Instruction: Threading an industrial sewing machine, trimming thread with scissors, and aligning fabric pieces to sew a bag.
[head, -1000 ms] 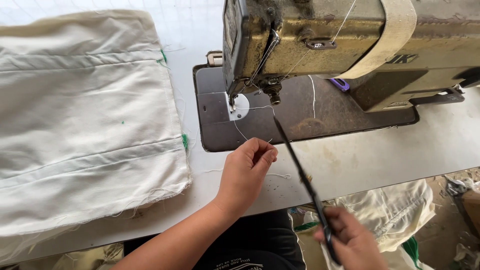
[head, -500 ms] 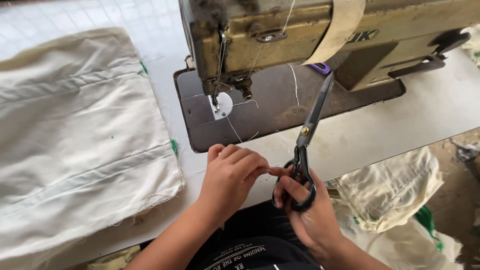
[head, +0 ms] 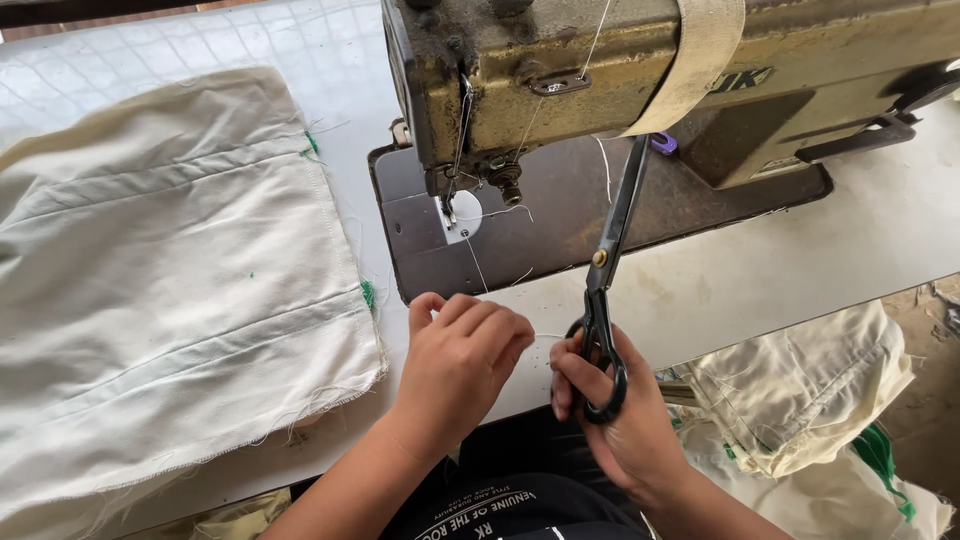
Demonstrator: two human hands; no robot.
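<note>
Scissors are up now: half a second ago my right hand [head: 612, 415] was just settling into the handles, and now my fingers sit through the black loops of the scissors [head: 607, 290], gripping them firmly, blades closed and pointing away from me toward the sewing machine [head: 640, 70]. A second ago that hand hung low off the table edge with the scissors slanting down; it has come up to the table rim. My left hand [head: 462, 362] has barely shifted, fingers curled and pinched together on the fine white thread [head: 478, 268] that runs up toward the needle plate [head: 462, 215]; I cannot tell exactly how the thread lies between my fingertips.

The machine's head is worn olive-yellow metal, with a cream strap [head: 695, 60] looped over its arm. A small purple piece [head: 663, 143] sits on the dark brown bed [head: 540, 225] behind the blades. No packages in sight.

The table [head: 760, 270] is pale, scuffed laminate, with a faint grid pattern at the far left corner. To my left lies folded cream cloth [head: 170, 290], frayed along its near edge, with bits of green stitching at its right side. More cream fabric [head: 800, 400] is heaped below the table edge on my right, over a dirt floor [head: 930, 310].
</note>
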